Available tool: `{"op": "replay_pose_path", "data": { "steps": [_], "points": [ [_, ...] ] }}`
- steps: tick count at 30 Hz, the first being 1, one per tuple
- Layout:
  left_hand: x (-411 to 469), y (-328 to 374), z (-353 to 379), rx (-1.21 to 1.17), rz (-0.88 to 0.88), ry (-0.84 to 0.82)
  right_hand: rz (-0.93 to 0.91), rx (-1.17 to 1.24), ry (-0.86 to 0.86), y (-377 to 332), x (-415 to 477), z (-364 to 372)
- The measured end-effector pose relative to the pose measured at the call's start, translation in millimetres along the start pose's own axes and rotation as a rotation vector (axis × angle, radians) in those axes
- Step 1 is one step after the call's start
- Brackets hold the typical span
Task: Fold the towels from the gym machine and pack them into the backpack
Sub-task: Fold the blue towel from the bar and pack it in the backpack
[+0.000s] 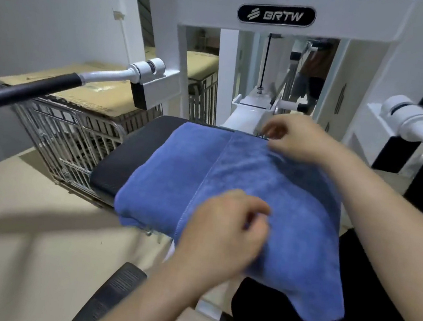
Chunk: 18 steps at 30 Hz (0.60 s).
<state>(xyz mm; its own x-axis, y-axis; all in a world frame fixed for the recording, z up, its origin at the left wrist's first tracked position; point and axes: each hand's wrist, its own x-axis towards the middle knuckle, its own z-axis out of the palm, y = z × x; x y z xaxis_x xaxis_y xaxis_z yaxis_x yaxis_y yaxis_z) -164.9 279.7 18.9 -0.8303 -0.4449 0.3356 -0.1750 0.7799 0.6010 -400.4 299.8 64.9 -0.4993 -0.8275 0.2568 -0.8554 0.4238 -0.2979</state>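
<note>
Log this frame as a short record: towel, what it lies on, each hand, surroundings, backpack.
towel: blue towel, laid flat, one layer folded over, stitched hem running near to far
support: black seat pad of the white gym machine
left hand: fingers curled, gripping the towel's near part
right hand: pinching the towel's far edge
left of seat: wire cage topped with cardboard
backpack: cannot be made out for certain
</note>
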Motion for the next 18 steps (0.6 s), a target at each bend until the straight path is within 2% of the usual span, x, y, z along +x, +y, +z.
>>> {"op": "replay_pose_path", "data": {
  "steps": [1, 2, 4, 7, 10, 12, 15, 16, 18],
  "points": [
    [2, -17, -9, 0.200, -0.020, 0.098, -0.114, 0.063, -0.050, -18, 2, 8],
    [2, -32, -16, 0.344, -0.083, 0.128, -0.208, 0.076, -0.107, -35, 4, 17],
    [-3, -52, -26, 0.490, -0.219, 0.072, -0.364, 0.020, -0.196, -58, 10, 34],
    [-8, -59, -26, 0.477, -0.222, 0.011, -0.545, -0.180, -0.269, -76, 19, 50],
    [-2, -57, -27, 0.361, -0.211, 0.032, -0.613, -0.394, -0.362, -84, 26, 52],
    [-1, -56, -28, 0.256, -0.218, 0.027, -0.584, -0.557, -0.455, -90, 31, 43],
    [-3, -62, -33, 0.026, -0.178, 0.026, -0.400, -0.704, -0.556, -93, 46, 26],
    [-3, -65, -35, -0.107, -0.172, 0.030, -0.312, -0.678, -0.584, -90, 54, 19],
    [-1, -72, -41, -0.441, -0.204, 0.021, -0.126, -0.447, -0.639, -80, 73, 4]
  ]
}}
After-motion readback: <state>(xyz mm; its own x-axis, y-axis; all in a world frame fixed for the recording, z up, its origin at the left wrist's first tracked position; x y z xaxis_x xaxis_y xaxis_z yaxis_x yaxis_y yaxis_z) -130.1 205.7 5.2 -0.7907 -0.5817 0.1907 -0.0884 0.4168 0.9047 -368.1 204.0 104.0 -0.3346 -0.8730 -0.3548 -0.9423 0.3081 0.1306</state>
